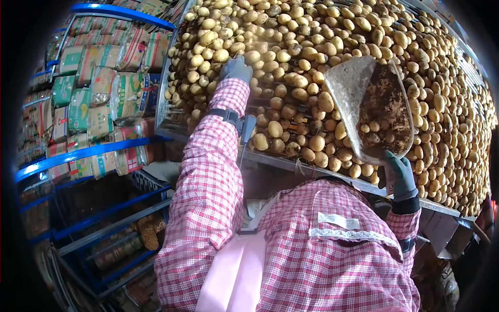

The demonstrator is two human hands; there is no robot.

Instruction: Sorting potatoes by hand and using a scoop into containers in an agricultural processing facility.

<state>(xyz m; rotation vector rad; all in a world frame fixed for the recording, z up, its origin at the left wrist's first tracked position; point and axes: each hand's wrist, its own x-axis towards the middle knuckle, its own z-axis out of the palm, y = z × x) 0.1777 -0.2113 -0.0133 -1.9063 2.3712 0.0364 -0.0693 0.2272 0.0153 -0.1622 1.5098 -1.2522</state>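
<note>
My right hand [401, 177], in a grey-green work glove, grips the handle end of a large, worn scoop [345, 91]. Several small potatoes [373, 128] lie in the scoop's dirt-caked hollow, near the handle. The scoop is tilted over a broad spread of potatoes [316, 143] on a metal-framed sorting table [269, 158]. My left hand [237, 69], gloved too, reaches out among the potatoes at the table's far left part. Its fingertips touch or nearly touch them; whether it grasps one is hidden by the back of the hand.
Blue metal racking [93, 151] at the left holds stacked printed bags [126, 95]. A black plastic crate [150, 183] sits below the table's left corner. Cardboard [438, 230] stands under the table at the right. Metal slats [468, 54] show between potatoes at the far right.
</note>
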